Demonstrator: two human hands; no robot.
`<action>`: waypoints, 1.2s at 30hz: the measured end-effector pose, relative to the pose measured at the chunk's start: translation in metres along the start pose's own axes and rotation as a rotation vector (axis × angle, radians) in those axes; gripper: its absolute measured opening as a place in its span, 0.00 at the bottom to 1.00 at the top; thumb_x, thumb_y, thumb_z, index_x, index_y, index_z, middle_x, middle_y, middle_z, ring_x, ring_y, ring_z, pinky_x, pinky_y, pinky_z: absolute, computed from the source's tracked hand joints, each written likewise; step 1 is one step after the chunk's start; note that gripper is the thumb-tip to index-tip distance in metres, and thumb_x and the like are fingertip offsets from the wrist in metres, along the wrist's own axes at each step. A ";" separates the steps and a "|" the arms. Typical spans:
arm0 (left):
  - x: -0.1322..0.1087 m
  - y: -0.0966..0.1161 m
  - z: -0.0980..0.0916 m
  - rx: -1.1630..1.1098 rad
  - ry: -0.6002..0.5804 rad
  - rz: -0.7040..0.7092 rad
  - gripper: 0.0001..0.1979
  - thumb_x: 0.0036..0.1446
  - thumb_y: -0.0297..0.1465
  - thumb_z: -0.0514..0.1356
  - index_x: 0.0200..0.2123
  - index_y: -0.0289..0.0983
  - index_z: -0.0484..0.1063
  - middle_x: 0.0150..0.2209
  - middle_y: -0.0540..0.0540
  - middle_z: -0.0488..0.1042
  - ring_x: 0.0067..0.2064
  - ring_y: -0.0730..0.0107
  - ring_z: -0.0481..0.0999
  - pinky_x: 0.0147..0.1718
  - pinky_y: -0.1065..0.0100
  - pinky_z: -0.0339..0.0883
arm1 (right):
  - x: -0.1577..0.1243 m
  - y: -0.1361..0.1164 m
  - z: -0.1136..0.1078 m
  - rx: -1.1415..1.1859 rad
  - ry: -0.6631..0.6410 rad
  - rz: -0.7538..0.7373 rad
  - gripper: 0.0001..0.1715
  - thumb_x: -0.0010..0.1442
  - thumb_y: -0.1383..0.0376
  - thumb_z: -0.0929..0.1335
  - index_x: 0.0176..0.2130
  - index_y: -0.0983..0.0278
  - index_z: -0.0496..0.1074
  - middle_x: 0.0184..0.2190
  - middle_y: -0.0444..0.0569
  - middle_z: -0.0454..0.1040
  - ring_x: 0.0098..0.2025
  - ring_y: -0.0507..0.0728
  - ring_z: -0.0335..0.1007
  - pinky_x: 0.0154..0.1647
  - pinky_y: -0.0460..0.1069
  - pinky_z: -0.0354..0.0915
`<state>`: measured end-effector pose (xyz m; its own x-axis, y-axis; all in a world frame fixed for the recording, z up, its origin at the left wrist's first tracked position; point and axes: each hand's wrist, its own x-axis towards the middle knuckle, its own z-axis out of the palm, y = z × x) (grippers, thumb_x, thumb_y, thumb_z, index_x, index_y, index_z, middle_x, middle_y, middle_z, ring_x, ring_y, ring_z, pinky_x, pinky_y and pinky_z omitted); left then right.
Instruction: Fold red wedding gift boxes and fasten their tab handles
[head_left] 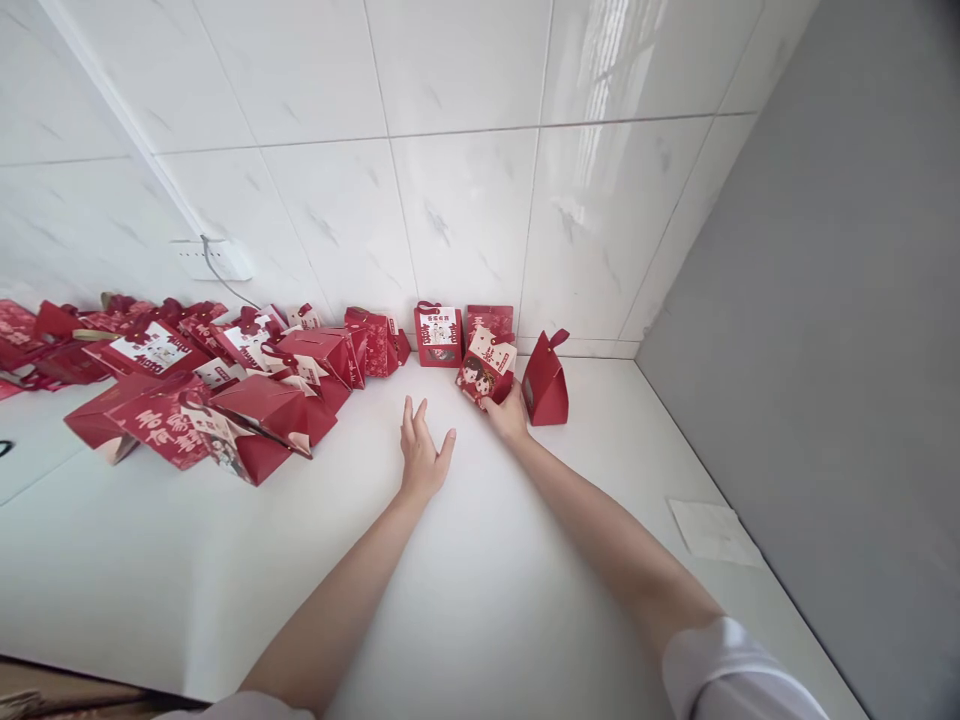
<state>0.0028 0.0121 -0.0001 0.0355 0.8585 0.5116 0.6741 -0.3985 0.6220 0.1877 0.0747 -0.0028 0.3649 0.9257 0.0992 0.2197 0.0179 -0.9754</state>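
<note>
My right hand grips a red gift box printed with cartoon figures, a pale tag on its front. Just right of that hand stands a plain-sided red box with a ribbon loop on top. Behind the held box, a patterned red box is partly hidden against the wall. A red box with a white label stands to its left, also by the wall. My left hand hovers over the white table with fingers apart, holding nothing, in front of the labelled box.
Many red gift boxes lie heaped along the left, some tipped over. A wall socket with a grey cable sits above them. Tiled wall bounds the table behind, a grey panel on the right. A white paper piece lies by the panel.
</note>
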 end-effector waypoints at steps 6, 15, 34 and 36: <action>0.003 -0.001 0.007 -0.409 -0.138 -0.206 0.37 0.65 0.51 0.49 0.70 0.40 0.46 0.70 0.37 0.53 0.70 0.53 0.56 0.68 0.51 0.51 | -0.045 0.009 -0.026 0.261 -0.269 -0.111 0.32 0.67 0.47 0.58 0.62 0.59 0.66 0.60 0.47 0.71 0.60 0.59 0.68 0.62 0.55 0.64; 0.003 -0.002 0.008 -0.585 -0.216 -0.217 0.33 0.64 0.54 0.49 0.59 0.36 0.68 0.59 0.40 0.72 0.61 0.56 0.70 0.63 0.57 0.61 | -0.076 0.019 -0.032 0.472 -0.305 -0.183 0.44 0.64 0.44 0.64 0.71 0.54 0.48 0.70 0.45 0.53 0.71 0.58 0.50 0.71 0.57 0.50; -0.001 -0.014 0.001 -0.653 -0.438 -0.060 0.33 0.58 0.41 0.64 0.64 0.40 0.59 0.64 0.38 0.64 0.65 0.50 0.63 0.64 0.51 0.59 | -0.070 0.011 -0.038 0.645 -0.503 -0.162 0.28 0.62 0.50 0.69 0.58 0.55 0.71 0.63 0.46 0.67 0.64 0.63 0.62 0.66 0.59 0.59; -0.003 -0.013 0.002 -0.660 -0.490 -0.039 0.40 0.52 0.37 0.69 0.65 0.41 0.56 0.65 0.37 0.62 0.65 0.47 0.63 0.62 0.48 0.61 | -0.069 0.010 -0.041 0.649 -0.499 -0.146 0.26 0.62 0.50 0.70 0.56 0.56 0.72 0.61 0.46 0.69 0.63 0.64 0.64 0.65 0.59 0.60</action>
<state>-0.0051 0.0154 -0.0111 0.4424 0.8582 0.2603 0.1141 -0.3418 0.9328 0.2015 -0.0047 -0.0111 -0.1040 0.9533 0.2836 -0.3879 0.2237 -0.8941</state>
